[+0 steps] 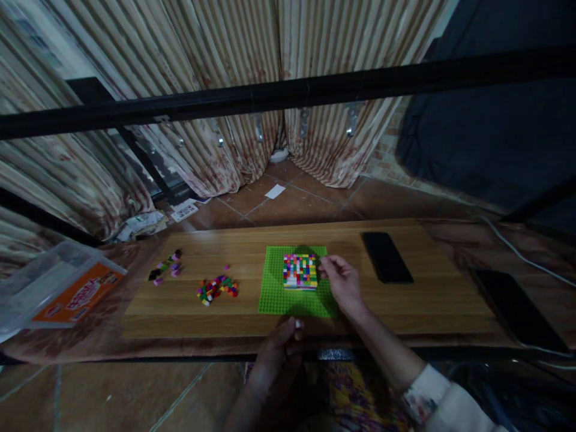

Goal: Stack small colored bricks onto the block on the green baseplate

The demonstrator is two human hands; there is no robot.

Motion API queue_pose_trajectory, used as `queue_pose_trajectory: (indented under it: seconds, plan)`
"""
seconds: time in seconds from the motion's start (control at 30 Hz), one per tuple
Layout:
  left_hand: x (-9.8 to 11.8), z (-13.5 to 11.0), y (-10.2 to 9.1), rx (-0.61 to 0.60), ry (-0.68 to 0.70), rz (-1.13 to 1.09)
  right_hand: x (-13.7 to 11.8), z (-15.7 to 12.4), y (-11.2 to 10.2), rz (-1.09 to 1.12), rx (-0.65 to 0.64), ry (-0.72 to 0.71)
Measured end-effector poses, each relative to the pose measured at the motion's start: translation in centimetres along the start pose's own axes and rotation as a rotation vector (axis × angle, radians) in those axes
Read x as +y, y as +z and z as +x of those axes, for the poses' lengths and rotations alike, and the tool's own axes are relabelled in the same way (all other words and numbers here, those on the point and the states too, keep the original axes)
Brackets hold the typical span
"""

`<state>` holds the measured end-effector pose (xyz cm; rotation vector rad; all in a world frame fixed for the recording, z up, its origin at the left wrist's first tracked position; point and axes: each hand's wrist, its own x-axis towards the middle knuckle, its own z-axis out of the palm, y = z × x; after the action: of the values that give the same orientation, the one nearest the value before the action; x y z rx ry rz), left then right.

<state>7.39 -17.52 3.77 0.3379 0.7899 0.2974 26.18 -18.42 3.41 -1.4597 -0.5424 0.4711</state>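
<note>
Baseplate (272, 288), green and studded, lies flat on the wooden tabletop (432, 312), which seems to give it firm support. On it sits the stacked brick block (299, 273), its top a mix of white, pink, green, yellow and blue; bare studs show around it, probably leaving your fingers room along its sides.

Your right hand (344, 285) reaches over the baseplate's right side, fingertips bunched together next to the right side of the block. Whether they touch it, or have a piece between them, you cannot tell from here. Coming in from that side seems to keep your palm off the block's top.

Your left hand (279, 342) is at the baseplate's near edge, thumb and finger closed in a pinch on a small white piece (297, 324). Gripping it by the tips suits something so little, and leaves part of it in sight.

Left of the baseplate, the loose brick pile (219, 288) is spread out, perhaps so you can pick out colours. Farther left lie some darker pieces (157, 273), and beyond them the clear container (67, 288) with its orange label. Right of the baseplate rests a black phone (387, 258), apart from your hand.
</note>
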Motion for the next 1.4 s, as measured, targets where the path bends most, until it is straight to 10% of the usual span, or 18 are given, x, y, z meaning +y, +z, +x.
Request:
queue_pose_trajectory:
  seconds: [0.27, 0.57, 1.4]
  plan:
    - [1.2, -0.6, 1.1, -0.051, 0.052, -0.018, -3.7, -6.4, -1.0, -0.274, -0.485, -0.175]
    - [1.3, -1.2, 2.0, -0.113, 0.106, -0.078, -5.7, -7.1, -0.4, -0.320, -0.639, -0.242]
    - [-0.3, -0.9, -1.0, -0.042, 0.007, -0.118, -1.3, 0.1, 2.5, -0.955, -0.228, -0.795]
